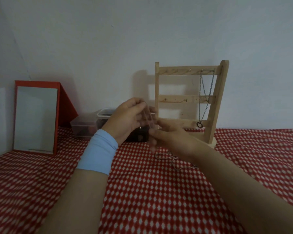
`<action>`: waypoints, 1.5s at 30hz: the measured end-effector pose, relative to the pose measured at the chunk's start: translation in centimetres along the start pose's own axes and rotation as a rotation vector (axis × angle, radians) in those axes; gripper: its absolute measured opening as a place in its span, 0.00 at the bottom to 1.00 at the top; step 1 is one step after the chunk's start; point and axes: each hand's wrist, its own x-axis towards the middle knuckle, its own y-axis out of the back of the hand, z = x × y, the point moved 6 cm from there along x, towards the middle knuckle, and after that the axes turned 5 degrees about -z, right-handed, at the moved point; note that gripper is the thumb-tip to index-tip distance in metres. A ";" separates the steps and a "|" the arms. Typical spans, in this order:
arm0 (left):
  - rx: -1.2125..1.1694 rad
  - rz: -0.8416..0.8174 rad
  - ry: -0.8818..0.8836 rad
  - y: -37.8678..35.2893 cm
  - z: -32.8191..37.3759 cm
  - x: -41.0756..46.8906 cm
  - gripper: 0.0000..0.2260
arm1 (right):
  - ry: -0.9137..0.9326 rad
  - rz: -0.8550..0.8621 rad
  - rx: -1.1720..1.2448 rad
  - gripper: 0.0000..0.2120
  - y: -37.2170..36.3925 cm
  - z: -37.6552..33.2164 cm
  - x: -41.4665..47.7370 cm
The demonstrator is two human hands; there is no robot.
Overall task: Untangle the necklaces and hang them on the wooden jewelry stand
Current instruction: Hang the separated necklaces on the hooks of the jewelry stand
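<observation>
Hazards first, reading from left to right: red-framed mirror (35, 118) stands propped at the far left, well clear of the work, and clear plastic containers (91, 123) sit behind the hands, where a dropped chain could slip out of sight. Left hand (127, 120), with a light blue wristband (98, 152), is raised with thumb and fingertips pinching the top of a thin chain (148, 117); motion blur hides the exact contact. The chain's long axis runs near vertical, from the left pinch down to the right hand (169, 137), which appears to pinch the lower end, though its fingers are blurred and I cannot tell for certain. Pulling the two pinches apart while a knot remains would likely tighten the snarl or strain a link. A second necklace (172, 160) lies loosely curled on the red patterned cloth (150, 191) just beside the right wrist; the forearm could drag it or re-tangle it. The wooden jewelry stand (191, 102) stands upright at the right, leaning slightly back, already carrying one hung chain (205, 97) with a ring at the bottom; a careless reach toward the free hooks could knock that chain off or tip the stand
</observation>
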 end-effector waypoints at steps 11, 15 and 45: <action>-0.006 0.313 0.009 2.1 -0.3 0.7 0.09 | -0.277 0.114 -0.317 0.16 5.3 -0.6 -1.2; 0.650 0.363 0.175 3.3 -0.1 1.0 0.11 | -0.318 0.142 -0.335 0.14 6.2 -2.0 -1.7; 0.950 0.003 0.065 -2.7 1.5 5.6 0.13 | -0.057 0.814 -0.784 0.13 13.5 -7.6 -3.9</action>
